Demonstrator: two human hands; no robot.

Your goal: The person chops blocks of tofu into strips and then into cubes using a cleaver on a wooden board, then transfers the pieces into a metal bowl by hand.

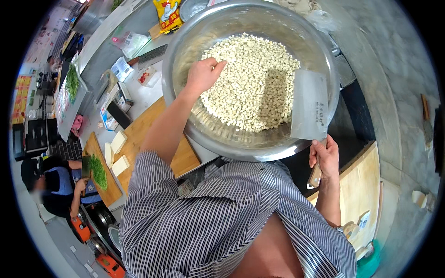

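Observation:
A large stainless steel basin (174,52) stands before me, its bottom covered by a heap of small pale cubes (250,83), which look like diced tofu. Over the left part of the heap is my left hand (205,74), fingers curled and thumb pointing right; whether it pinches a cube cannot be told. My right hand (325,156) grips the wooden handle (315,175) of a cleaver outside the basin's near right rim. The cleaver's broad blade (308,104) points away from me over the right side of the basin and casts a shadow on the cubes.
Pale slabs (120,165) lie by a wooden cutting board (187,153) under my left arm. At far left a co-worker (57,184) holds a cleaver beside chopped greens (98,172). A yellow packet (168,15) lies beyond the basin; a pale wooden board (361,180) is at right.

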